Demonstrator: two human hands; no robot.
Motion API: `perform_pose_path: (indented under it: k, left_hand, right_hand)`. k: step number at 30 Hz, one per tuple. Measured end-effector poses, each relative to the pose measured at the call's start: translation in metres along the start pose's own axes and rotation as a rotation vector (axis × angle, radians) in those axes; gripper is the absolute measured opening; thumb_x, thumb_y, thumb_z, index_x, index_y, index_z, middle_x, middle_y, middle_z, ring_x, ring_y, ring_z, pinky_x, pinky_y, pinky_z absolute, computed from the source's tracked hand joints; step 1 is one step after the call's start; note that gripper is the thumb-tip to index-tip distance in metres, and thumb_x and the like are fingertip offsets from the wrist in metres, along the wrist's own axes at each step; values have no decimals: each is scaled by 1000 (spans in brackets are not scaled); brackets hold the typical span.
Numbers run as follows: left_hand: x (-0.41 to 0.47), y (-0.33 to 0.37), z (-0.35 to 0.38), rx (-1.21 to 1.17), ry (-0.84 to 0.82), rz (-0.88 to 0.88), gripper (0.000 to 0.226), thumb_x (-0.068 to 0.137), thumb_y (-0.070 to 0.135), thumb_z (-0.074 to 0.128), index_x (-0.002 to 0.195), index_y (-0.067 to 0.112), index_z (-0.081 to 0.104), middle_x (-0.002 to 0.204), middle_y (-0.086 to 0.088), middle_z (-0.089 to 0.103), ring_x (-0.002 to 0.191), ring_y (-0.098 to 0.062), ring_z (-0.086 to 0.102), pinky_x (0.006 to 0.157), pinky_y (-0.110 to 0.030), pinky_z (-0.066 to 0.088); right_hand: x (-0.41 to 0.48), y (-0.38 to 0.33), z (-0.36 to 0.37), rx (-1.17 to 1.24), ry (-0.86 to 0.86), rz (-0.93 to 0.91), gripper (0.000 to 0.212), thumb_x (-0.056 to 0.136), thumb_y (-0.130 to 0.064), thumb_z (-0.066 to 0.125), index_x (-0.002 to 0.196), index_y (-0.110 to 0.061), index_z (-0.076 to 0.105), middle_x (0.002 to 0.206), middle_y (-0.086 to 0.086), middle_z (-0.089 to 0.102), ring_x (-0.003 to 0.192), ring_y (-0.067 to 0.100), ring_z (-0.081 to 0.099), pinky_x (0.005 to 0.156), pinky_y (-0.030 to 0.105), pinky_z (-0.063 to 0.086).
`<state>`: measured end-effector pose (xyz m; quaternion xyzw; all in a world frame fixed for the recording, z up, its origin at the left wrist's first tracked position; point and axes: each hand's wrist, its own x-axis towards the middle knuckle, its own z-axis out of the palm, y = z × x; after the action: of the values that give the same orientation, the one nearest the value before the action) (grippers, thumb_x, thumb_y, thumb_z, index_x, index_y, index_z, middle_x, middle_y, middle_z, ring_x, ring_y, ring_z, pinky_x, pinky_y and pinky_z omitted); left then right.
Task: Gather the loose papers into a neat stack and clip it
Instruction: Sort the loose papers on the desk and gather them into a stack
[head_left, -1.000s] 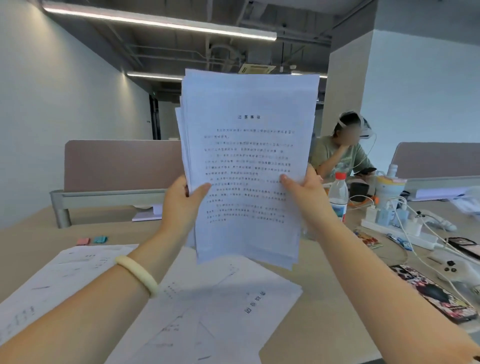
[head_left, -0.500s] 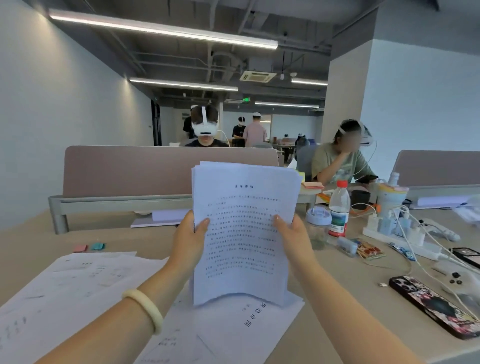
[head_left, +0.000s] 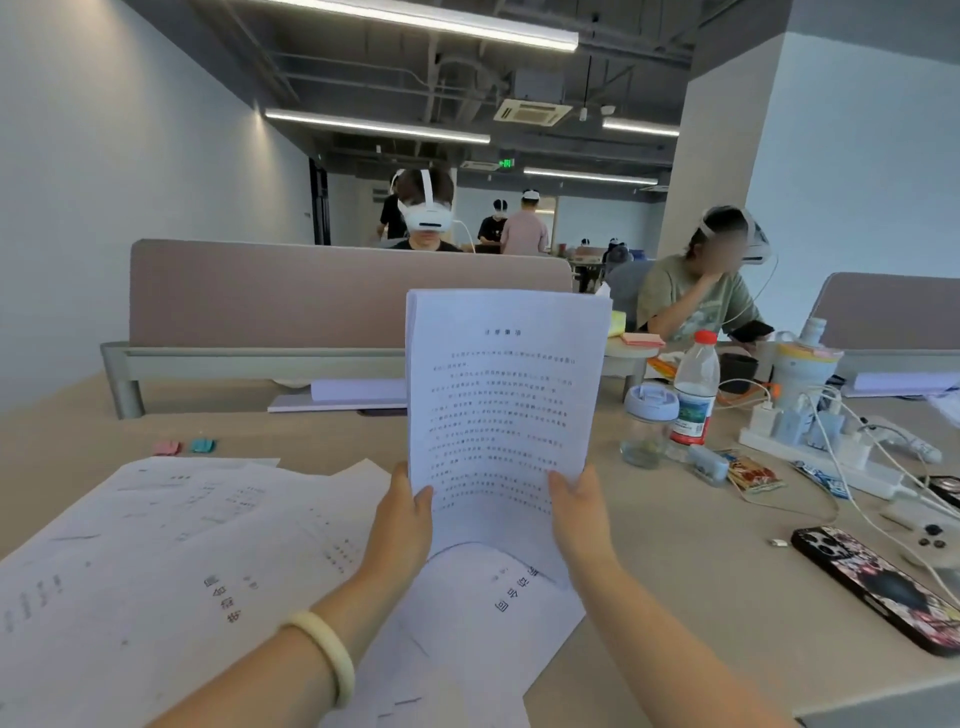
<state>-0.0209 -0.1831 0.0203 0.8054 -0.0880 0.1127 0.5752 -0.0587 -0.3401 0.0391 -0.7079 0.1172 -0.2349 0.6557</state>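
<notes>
- Beige desk (head_left: 675, 597) under me; loose sheets (head_left: 171, 545) spread lower left.
- Both my left hand (head_left: 402, 525) and right hand (head_left: 579, 514) pinch the stack (head_left: 504, 405) upright at centre frame, bottom edge down, probably to square it.

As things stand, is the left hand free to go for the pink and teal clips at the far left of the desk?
Probably not yet. The left hand grips the stack of papers upright together with the right hand. The clips lie unobstructed beyond the loose sheets, so the path is open once it lets go.
</notes>
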Motion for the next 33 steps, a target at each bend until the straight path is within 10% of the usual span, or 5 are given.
perform_pose_path:
  k: [8, 13, 18, 33]
  left_hand:
    - [38, 13, -103, 122, 95, 6, 18, 96, 11, 43, 110, 19, 51, 111, -2, 59, 95, -22, 56, 76, -32, 44]
    - [50, -30, -174, 584, -47, -99, 36, 95, 11, 44, 129, 19, 52, 120, -3, 57, 101, -23, 53, 76, -29, 43]
    - [62, -79, -200, 1066, -278, -219, 38, 96, 23, 44, 134, 16, 45, 142, -8, 47, 129, -29, 44, 105, -37, 35]
    - [61, -76, -216, 782, -416, -382, 26, 85, 34, 61, 107, 21, 55, 115, 2, 53, 105, -18, 48, 83, -29, 35]
  right_hand:
    - [8, -27, 41, -15, -378, -8, 37, 91, -4, 46, 125, -18, 49, 117, -1, 64, 106, 21, 63, 84, 37, 56]
    - [-32, -11, 103, -274, -684, -2, 17, 88, -10, 56, 93, -26, 59, 86, -10, 61, 76, 9, 57, 67, 22, 47]
    - [-57, 17, 141, -848, -818, -91, 46, 87, -47, 51, 116, -12, 60, 126, 7, 52, 115, 28, 49, 94, 34, 40]
    - [-38, 11, 92, -624, -854, 172, 30, 95, -30, 50, 120, -21, 64, 124, -9, 60, 109, 11, 51, 87, 21, 32]
